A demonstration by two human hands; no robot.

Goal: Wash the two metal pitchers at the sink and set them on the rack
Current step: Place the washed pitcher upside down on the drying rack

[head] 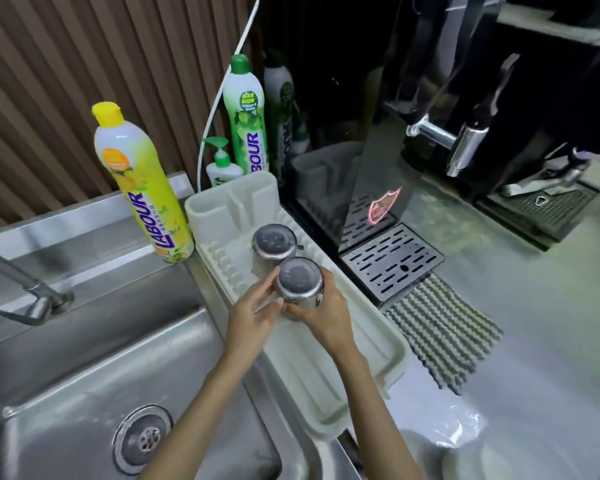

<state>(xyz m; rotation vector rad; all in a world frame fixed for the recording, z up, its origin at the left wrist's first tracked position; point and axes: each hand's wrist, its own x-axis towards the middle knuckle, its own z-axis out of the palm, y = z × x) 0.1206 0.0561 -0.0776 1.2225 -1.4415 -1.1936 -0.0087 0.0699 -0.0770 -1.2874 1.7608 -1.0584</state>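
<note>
Second pitcher point(300, 282), inverted, clasped between left hand point(253, 318) and right hand point(321, 315) over the rack point(378, 344), just beside the first pitcher point(274, 242) already seated: lower squarely, keep handles clear, release together.

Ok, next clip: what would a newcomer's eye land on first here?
Probably the two hands, left and right, gripping an upturned metal pitcher over the white rack at centre. A second pitcher sits upturned on the rack just behind it. Next, the bright yellow bottle standing at the back edge of the steel sink, left of the rack.
</note>
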